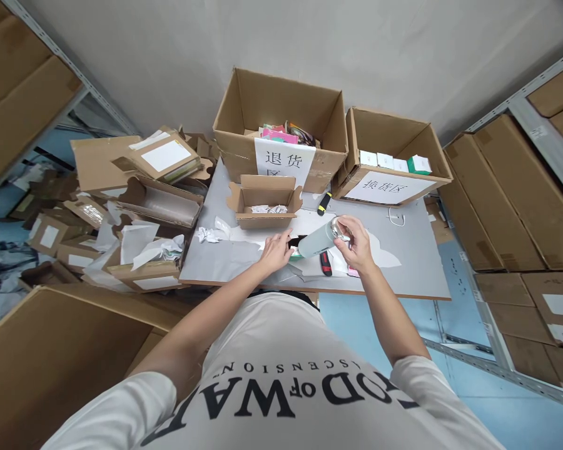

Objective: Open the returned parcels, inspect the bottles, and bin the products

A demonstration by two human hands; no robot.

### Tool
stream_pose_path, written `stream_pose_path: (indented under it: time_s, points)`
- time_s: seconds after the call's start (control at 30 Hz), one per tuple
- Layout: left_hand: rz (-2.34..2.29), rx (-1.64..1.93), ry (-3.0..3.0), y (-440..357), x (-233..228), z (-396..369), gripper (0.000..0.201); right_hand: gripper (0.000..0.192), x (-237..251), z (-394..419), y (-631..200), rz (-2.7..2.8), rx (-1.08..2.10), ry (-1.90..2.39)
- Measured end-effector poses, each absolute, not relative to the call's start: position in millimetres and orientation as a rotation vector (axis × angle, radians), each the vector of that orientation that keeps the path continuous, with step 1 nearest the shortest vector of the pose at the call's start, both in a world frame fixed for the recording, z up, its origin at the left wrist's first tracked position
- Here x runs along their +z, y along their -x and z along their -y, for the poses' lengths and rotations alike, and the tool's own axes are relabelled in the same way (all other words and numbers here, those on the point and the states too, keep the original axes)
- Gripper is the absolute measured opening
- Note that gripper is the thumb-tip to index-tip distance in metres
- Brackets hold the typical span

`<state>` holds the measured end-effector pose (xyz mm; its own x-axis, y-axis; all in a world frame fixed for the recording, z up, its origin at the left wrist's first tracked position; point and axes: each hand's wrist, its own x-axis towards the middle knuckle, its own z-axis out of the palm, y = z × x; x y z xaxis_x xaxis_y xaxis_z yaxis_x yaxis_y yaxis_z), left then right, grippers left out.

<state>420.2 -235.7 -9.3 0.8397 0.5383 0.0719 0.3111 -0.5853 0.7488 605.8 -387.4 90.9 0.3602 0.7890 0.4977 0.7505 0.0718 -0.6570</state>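
My right hand (pixel 355 240) is wrapped round the metal-capped end of a pale grey-green bottle (pixel 317 240), which lies tilted to the left over the table. The bottle's lower end meets the dark opening of a small white-and-green box (pixel 295 252); how far inside it sits I cannot tell. My left hand (pixel 276 250) grips this box from the left side, and the fingers hide part of it. Under the bottle, a red-and-black box cutter (pixel 326 264) rests on white paper. Behind the hands stands an open brown carton (pixel 267 220) with crumpled paper inside.
Two large labelled cartons, one at centre (pixel 237 156) and one at right (pixel 438 165), line the table's back. A yellow-and-black cutter (pixel 324 204) lies before them. Opened cartons (pixel 162 203) and paper pile up left. Shelves with boxes (pixel 520 187) flank the right.
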Motion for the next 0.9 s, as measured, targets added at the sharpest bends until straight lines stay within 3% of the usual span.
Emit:
stream_pose_path:
  time_s: [0.1,0.37,0.67,0.9]
  points:
    - [-0.585,0.345,-2.223,-419.5,-8.4,238.0,0.068,0.044,91.7,376.9,-605.5,1.437,0.078,1.65]
    - [-0.592,0.372,-2.133,-413.9,-7.9,243.5,0.062,0.046,89.1,361.5,-607.8,1.422,0.005,1.699]
    - [-0.39,0.523,-2.233,-404.5,-9.6,256.9,0.015,0.048,86.8,360.2,-592.4,1.555,0.076,1.61]
    - [-0.348,0.53,-2.288,-401.3,-10.2,254.4,0.02,0.047,62.0,366.7,-577.9,1.81,0.293,1.6]
